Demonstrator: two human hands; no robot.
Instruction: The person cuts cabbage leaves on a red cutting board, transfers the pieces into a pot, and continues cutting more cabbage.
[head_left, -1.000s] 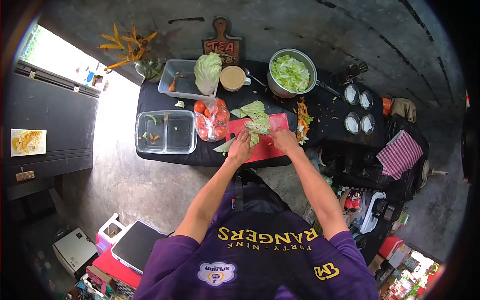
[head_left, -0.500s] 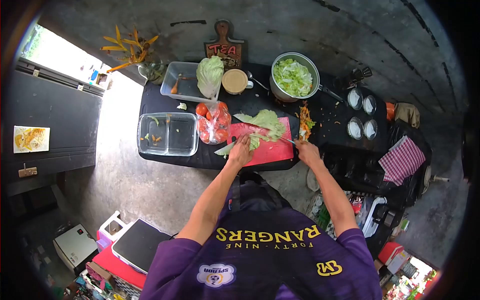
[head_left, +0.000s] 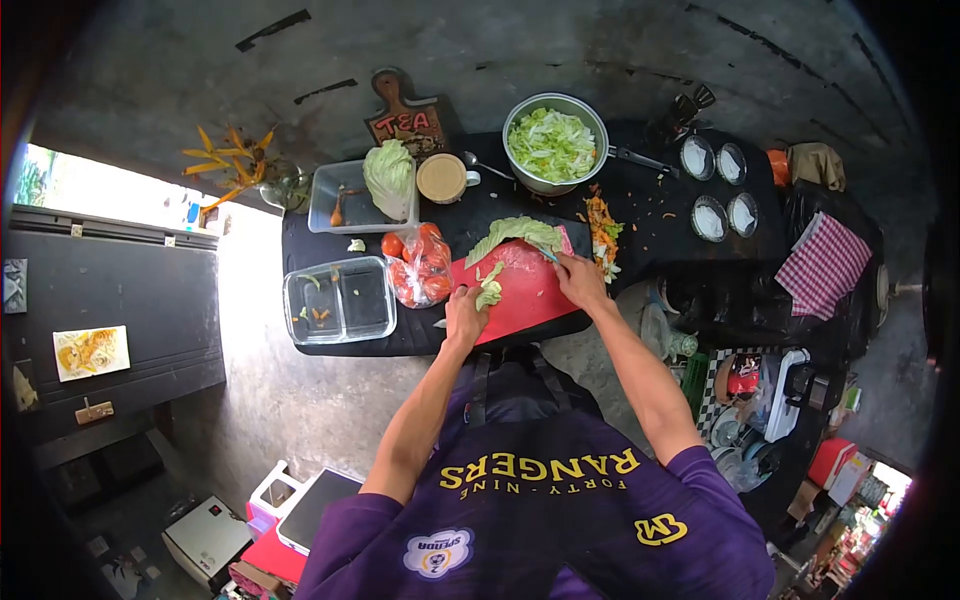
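Note:
My left hand (head_left: 466, 318) is at the left edge of the red cutting board (head_left: 522, 292), its fingers closed on a small piece of cabbage leaf (head_left: 489, 287). On the board's right side my right hand (head_left: 582, 280) grips a knife (head_left: 549, 256) by its teal handle; the blade is hard to make out. Large cabbage leaves (head_left: 515, 234) lie along the far edge of the board, near the knife. Left of the board sits a clear plastic bag of tomatoes (head_left: 423, 270).
Chopped leaves fill a pot (head_left: 603, 127) at the back. Vegetable scraps (head_left: 604, 236) lie right of the board. On the left are a divided glass dish (head_left: 390, 300) and a plastic tub (head_left: 322, 200) holding a cabbage head (head_left: 388, 180). A lidded mug (head_left: 441, 178) and several small glass bowls (head_left: 709, 219) stand behind.
My left hand has lifted a small leaf piece at the board's left. My right hand and the knife have moved up the board, and the large leaves now lie at its far edge.

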